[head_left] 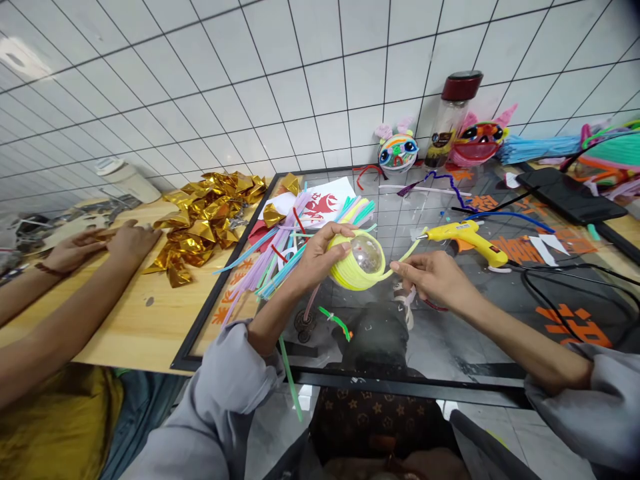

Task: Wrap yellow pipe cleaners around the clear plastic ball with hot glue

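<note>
My left hand (315, 257) is wrapped around a clear plastic ball (364, 257) that is bound in coils of yellow pipe cleaner (350, 275). My right hand (433, 277) pinches the loose yellow end of that pipe cleaner just right of the ball, over a dark glass table top (450, 333). A yellow glue gun (467, 239) lies just beyond my right hand. A spread of pastel pipe cleaners (273, 263) lies under and left of my left hand.
Another person's hands (107, 243) rest on the wooden table (150, 320) at left beside a heap of gold foil (207, 213). Finished decorated balls (397, 152) (480, 141), a red-capped bottle (450, 120), a tablet (570, 193) and black cables (560, 273) lie at the back and right.
</note>
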{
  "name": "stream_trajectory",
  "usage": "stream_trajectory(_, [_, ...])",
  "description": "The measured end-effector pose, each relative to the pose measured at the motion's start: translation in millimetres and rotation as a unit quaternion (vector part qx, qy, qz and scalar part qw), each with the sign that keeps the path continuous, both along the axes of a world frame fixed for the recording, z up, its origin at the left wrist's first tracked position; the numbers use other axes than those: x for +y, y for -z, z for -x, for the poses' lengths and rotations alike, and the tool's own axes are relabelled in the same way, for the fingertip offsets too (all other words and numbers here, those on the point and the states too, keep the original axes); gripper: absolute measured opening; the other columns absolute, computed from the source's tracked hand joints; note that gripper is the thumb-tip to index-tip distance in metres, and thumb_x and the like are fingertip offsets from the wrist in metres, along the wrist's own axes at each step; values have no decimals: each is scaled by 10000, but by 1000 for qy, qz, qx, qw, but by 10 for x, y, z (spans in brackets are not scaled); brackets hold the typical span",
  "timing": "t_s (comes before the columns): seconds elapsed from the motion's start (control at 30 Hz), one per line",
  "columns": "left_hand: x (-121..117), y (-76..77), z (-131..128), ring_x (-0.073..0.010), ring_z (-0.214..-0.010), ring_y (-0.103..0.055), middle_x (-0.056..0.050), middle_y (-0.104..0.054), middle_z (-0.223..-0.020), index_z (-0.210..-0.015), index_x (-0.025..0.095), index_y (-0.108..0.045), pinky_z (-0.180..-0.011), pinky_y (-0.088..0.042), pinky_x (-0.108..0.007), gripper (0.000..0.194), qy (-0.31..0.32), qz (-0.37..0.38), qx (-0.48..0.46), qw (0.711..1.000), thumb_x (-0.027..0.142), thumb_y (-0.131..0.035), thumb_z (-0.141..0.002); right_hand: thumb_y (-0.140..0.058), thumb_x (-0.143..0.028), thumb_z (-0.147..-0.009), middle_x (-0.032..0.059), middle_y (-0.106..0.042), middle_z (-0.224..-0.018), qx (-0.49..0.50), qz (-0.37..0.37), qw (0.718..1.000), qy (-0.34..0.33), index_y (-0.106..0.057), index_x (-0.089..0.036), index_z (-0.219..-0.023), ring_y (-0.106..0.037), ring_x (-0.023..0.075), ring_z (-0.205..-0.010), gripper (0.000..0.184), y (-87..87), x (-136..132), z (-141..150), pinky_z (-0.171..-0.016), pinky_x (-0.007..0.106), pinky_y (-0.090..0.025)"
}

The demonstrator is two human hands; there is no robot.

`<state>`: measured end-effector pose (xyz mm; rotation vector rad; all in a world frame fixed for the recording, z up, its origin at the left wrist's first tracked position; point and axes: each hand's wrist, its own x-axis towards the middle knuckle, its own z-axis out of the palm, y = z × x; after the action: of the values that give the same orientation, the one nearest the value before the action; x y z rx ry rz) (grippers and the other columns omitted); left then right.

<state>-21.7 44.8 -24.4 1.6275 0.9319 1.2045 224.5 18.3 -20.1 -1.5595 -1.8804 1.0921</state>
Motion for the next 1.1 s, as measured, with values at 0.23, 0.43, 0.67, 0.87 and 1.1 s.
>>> stream_trajectory(0.23, [-25,-16,-5,-270,-1234,-618,-81,-689,-1270,-944,219,-622,-1028,-474,-403,226,0,2,8,1000,381,-655,-789,-884,-596,-527,10,-663,-619,262,43,959,100,-695,-157,-722,-485,74,-364,515,-7,-9,197,-338,209,-318])
stream_trajectory(0.43, [-27,-4,10,-268,-1200,-624,-83,-681,-1265,-956,209,-629,-1003,-470,-391,233,10,2,-6,1000,361,-675,-785,-935,-509,-447,-35,-604,-548,352,70,924,133,-639,-162,-665,-439,45,-374,506,-88,-4,344,-333,180,-306])
stream_trajectory(0.67, [-1,10,10,-270,-1208,-609,-69,-697,-1223,-952,207,-624,-1007,-458,-385,232,14,8,-14,1000,355,-679,-782,-715,-373,-765,-29,-615,-637,349,-102,928,82,-747,-171,-928,-480,79,-486,262,-5,7,392,-455,222,-376])
stream_trajectory(0.87, [-2,0,-6,-268,-1217,-598,-79,-670,-1268,-947,200,-624,-1014,-445,-391,232,23,19,-24,999,355,-673,-782,-613,-236,-910,48,-658,-1007,254,-329,910,2,-765,-275,-1136,-617,165,-831,276,115,16,235,-714,320,-513])
stream_trajectory(1.1, [-15,-26,-21,-260,-1179,-610,-77,-680,-1224,-933,193,-627,-1003,-446,-376,238,37,20,-40,998,357,-698,-775,-523,-198,-989,99,-585,-1193,139,-434,887,-81,-640,-288,-1349,-581,236,-1151,389,58,46,230,-999,449,-485])
